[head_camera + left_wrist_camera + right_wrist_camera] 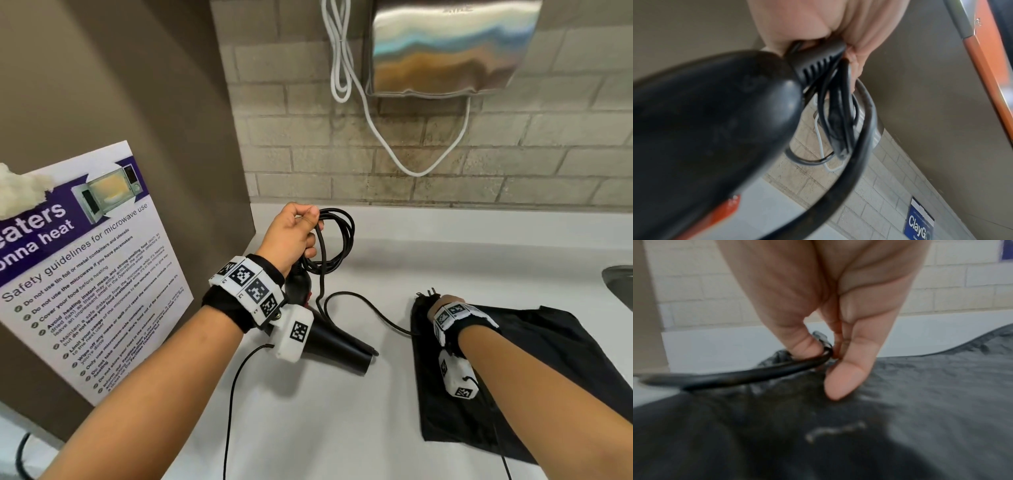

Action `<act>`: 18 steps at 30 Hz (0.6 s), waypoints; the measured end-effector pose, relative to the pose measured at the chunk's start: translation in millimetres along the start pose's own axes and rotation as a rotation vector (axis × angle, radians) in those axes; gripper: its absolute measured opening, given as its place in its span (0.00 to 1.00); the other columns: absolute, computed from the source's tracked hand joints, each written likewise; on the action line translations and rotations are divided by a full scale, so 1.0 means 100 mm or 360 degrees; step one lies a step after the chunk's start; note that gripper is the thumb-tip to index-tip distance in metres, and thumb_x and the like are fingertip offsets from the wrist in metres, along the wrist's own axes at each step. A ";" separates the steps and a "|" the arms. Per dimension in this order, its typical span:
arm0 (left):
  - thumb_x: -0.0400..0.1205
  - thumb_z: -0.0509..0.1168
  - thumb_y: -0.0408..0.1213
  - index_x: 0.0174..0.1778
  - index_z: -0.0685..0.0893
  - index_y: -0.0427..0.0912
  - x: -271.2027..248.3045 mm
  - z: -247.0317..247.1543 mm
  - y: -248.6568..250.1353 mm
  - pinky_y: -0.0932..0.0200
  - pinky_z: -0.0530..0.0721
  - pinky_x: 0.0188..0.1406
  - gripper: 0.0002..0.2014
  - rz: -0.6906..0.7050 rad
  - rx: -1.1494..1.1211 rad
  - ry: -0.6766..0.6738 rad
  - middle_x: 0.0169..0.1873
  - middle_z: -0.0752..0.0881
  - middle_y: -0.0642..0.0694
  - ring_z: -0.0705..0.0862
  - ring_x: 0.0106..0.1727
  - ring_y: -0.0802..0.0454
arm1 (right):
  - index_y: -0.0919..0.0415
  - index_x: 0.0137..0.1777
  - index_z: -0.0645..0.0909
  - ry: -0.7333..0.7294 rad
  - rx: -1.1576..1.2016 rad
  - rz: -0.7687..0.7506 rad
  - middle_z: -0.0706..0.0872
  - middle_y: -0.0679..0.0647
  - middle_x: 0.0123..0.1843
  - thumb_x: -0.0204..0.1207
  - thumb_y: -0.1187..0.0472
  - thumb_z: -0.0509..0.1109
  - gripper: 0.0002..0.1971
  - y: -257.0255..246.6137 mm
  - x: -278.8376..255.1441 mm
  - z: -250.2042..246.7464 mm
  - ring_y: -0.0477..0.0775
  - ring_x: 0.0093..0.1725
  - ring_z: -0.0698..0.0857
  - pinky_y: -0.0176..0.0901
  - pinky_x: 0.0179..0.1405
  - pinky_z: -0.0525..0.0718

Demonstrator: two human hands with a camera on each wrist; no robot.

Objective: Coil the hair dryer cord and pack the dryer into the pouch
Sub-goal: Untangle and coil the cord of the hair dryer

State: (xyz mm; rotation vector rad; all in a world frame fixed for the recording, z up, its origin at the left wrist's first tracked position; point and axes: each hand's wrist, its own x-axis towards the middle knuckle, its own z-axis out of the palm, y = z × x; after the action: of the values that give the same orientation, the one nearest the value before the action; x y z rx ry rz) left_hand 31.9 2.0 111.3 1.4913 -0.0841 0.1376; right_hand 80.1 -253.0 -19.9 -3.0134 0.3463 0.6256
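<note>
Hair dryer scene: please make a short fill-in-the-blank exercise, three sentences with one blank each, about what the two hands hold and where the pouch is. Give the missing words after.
1. The left hand holds the hair dryer together with several loops of its black ____.
2. The right hand pinches the cord's ____ end just above the black pouch.
3. The pouch lies flat on the white ____, to the right of the dryer.

Missing words: cord; plug; counter

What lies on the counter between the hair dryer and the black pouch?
In the head view, only a loose run of black cord crosses the white counter between the hair dryer and the pouch.
</note>
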 end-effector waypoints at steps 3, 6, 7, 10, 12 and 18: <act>0.86 0.55 0.36 0.40 0.71 0.43 0.01 -0.01 0.00 0.70 0.65 0.13 0.08 -0.0029 -0.0020 0.0013 0.33 0.75 0.46 0.63 0.14 0.64 | 0.68 0.65 0.74 0.0139 0.0312 0.0032 0.81 0.61 0.66 0.81 0.63 0.57 0.15 -0.15 -0.08 -0.18 0.60 0.67 0.79 0.43 0.60 0.77; 0.86 0.54 0.38 0.40 0.70 0.42 0.03 0.01 0.00 0.70 0.65 0.13 0.09 -0.0078 -0.0069 0.0054 0.32 0.75 0.46 0.63 0.14 0.63 | 0.72 0.64 0.72 0.0429 0.0909 -0.0101 0.80 0.70 0.63 0.80 0.69 0.55 0.14 -0.31 -0.17 -0.38 0.68 0.63 0.78 0.49 0.56 0.76; 0.86 0.54 0.38 0.40 0.70 0.42 0.04 0.01 -0.01 0.70 0.64 0.13 0.09 -0.0083 -0.0069 0.0061 0.32 0.75 0.46 0.63 0.14 0.63 | 0.72 0.64 0.71 0.0528 0.1056 -0.0200 0.80 0.72 0.61 0.81 0.69 0.54 0.14 -0.36 -0.25 -0.46 0.69 0.61 0.79 0.50 0.53 0.76; 0.86 0.53 0.38 0.40 0.69 0.42 0.06 0.01 -0.01 0.69 0.65 0.13 0.09 -0.0069 -0.0045 0.0062 0.33 0.76 0.46 0.64 0.14 0.63 | 0.71 0.60 0.72 0.0964 0.1378 -0.0713 0.83 0.64 0.41 0.83 0.67 0.52 0.12 -0.50 -0.62 -0.66 0.61 0.38 0.79 0.41 0.34 0.68; 0.86 0.53 0.38 0.40 0.69 0.43 0.07 0.01 -0.02 0.69 0.65 0.13 0.10 -0.0061 -0.0034 0.0049 0.33 0.76 0.46 0.64 0.14 0.63 | 0.68 0.54 0.75 0.1083 0.1485 -0.1070 0.74 0.50 0.27 0.81 0.68 0.55 0.08 -0.57 -0.87 -0.72 0.43 0.25 0.72 0.33 0.24 0.65; 0.86 0.54 0.38 0.39 0.68 0.43 0.09 0.01 -0.02 0.69 0.65 0.12 0.10 -0.0060 -0.0023 0.0016 0.34 0.73 0.46 0.64 0.15 0.63 | 0.64 0.52 0.83 0.0932 0.1206 -0.1406 0.79 0.49 0.35 0.76 0.67 0.65 0.08 -0.81 -1.14 -0.68 0.39 0.29 0.74 0.22 0.32 0.72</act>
State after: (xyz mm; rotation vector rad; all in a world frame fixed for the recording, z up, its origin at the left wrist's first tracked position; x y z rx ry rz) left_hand 41.2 1.4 110.2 1.4767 -0.0486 0.1140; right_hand 22.7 -156.8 87.8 -2.1788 -0.5879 -0.3846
